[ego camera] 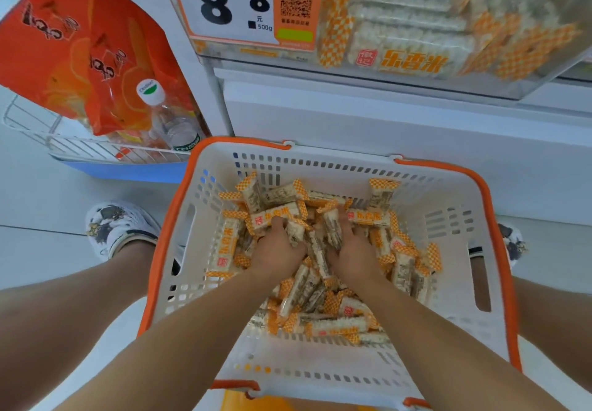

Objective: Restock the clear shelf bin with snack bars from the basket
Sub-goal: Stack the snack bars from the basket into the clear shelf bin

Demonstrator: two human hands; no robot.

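Snack bars [315,250] are being scooped up in the basket [448,192], mid-frame. Bars are gripped by the left hand [280,247] and right hand [354,252], fingers curled. Next, they must be lifted to the clear bin [480,67], upper right.

The basket [445,244] is smooth white plastic with an orange rim. The snack bars [320,285] have shiny, crinkly wrappers. The shelf bin [525,88] is clear, glossy plastic.
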